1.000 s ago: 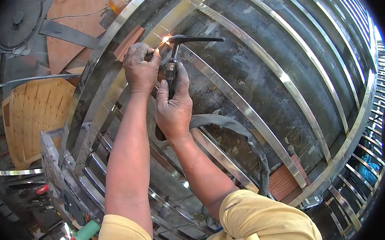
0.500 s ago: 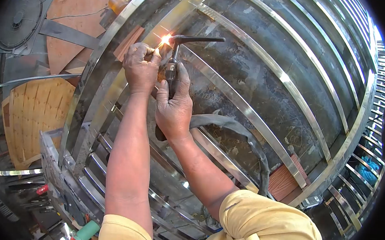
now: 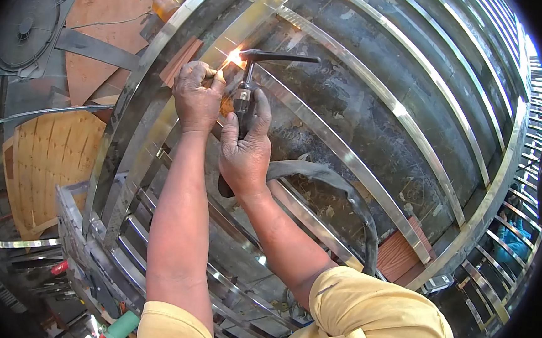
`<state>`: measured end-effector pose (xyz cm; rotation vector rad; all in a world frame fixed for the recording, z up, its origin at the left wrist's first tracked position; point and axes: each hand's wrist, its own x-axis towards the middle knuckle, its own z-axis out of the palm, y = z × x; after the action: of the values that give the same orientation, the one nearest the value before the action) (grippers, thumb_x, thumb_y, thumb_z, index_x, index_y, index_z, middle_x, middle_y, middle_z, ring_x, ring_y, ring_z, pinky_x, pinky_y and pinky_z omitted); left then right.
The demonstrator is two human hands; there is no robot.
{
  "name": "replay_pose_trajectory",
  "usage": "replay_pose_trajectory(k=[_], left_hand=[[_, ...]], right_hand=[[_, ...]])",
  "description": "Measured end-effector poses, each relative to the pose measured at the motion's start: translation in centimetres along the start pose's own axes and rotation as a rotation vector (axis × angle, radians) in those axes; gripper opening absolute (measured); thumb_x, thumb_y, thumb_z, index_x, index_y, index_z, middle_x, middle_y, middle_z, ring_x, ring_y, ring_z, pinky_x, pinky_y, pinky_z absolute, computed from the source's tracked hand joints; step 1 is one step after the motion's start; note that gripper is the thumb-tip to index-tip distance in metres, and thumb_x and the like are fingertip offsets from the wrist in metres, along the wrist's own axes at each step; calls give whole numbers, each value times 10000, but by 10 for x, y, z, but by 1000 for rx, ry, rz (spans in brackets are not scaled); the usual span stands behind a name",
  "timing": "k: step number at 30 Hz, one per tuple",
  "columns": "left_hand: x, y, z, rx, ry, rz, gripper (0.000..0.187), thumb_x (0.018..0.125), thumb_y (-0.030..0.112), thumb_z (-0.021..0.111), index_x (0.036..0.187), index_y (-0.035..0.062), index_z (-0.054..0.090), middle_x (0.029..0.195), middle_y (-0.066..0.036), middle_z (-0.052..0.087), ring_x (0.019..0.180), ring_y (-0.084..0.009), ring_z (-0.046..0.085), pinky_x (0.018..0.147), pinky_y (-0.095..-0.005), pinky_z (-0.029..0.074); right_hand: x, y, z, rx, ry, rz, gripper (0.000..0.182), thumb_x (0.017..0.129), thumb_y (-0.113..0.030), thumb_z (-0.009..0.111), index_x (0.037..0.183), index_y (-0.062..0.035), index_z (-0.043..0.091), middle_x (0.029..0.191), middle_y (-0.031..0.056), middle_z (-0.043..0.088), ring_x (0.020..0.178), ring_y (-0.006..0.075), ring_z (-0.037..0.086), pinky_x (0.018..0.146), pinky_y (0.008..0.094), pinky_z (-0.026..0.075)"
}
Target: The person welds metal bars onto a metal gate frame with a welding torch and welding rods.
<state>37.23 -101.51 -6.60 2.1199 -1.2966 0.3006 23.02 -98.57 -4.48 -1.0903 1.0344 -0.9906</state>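
My right hand (image 3: pixel 247 151) is wrapped round the handle of a TIG welding torch (image 3: pixel 248 74), whose long back cap points right. At the torch's tip, a bright arc (image 3: pixel 235 58) glows where a slim flat bar (image 3: pixel 341 152) meets the wider metal rail (image 3: pixel 248 30). My left hand (image 3: pixel 197 98) pinches a thin filler rod (image 3: pixel 222 67), its end reaching the arc. Glare hides the joint itself. From below my right hand, the torch's dark sleeved cable (image 3: pixel 351 193) curves away to the right and down.
Several parallel metal bars (image 3: pixel 401 109) form a grille over a dark, stained tabletop (image 3: pixel 327 91). Reddish wood pieces (image 3: pixel 403 253) lie under the frame. A wooden panel (image 3: pixel 54 163), a round fan grille (image 3: pixel 28 25) and a green cylinder (image 3: pixel 121 327) are at left.
The torch and the fingers of my right hand have shifted very slightly right. My left hand stays almost in place. A blue-green shape at far right looks larger.
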Motion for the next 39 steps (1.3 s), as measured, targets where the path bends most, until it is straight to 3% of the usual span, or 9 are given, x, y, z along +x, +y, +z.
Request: replay_pose_trajectory(k=[10,12,17,22,26,29,33,37,39], left_hand=[[-24,0,-31,-81,-154,56,367,902,371,767,921,10,699,1190,-178,660,1137,-364,615,1001,-423,475],[-48,28,-51,-262,-117,-417,402,953,363,703,1038,-30,702,1211,-215,657,1155,-389,606,1029,-470,450],[-181,75,-129,-12,-86,-451,301,1031,191,554,1136,-78,638,1181,-280,646,1102,-452,601,980,-501,467],[-349,154,-212,99,-149,-499,167,929,138,658,990,-16,678,1033,-225,678,977,-423,630,914,-508,479],[-434,209,-271,73,-268,-485,150,913,179,679,955,35,678,991,-195,680,936,-403,639,889,-504,485],[-481,226,-289,9,-177,-473,153,906,204,696,946,58,672,948,-170,677,906,-394,634,871,-496,491],[-496,250,-321,47,-82,-486,167,889,205,717,960,62,668,966,-166,679,916,-383,636,858,-496,499],[-454,299,-405,25,301,-210,244,852,105,731,1072,38,650,1079,-187,676,987,-371,645,903,-500,498],[-437,329,-464,113,493,-114,333,896,99,696,1215,34,623,1185,-184,651,1082,-362,629,961,-478,483]], right_hand=[[3,16,1,14,213,-235,677,1032,-93,578,1564,-24,165,1142,166,661,900,181,652,802,325,531],[-2,15,-3,37,165,-178,676,1031,-105,585,1563,-27,176,1106,160,673,865,180,645,782,329,528],[-9,10,-15,78,131,-220,640,1034,-179,612,1544,-14,263,1022,122,683,842,178,637,768,351,522],[-15,4,-54,387,-152,244,274,1111,-317,442,1201,-82,552,797,30,600,555,110,532,500,260,454],[-56,-64,-107,689,-359,424,443,1097,-462,371,1183,-76,569,901,72,658,553,141,586,435,277,480],[-101,-123,-137,703,-488,542,582,1074,-531,390,1175,-7,624,677,73,600,499,138,560,404,251,461],[-183,-185,-153,572,-622,485,532,1072,-506,414,1178,-32,631,682,57,609,510,136,567,430,264,459],[-296,-210,-186,-199,-1087,99,396,1074,-339,515,1372,-80,549,877,15,696,624,88,573,549,265,457],[-363,-204,-213,-432,-1325,-280,418,1021,-343,587,1373,-123,554,867,135,726,702,298,677,617,425,522]])
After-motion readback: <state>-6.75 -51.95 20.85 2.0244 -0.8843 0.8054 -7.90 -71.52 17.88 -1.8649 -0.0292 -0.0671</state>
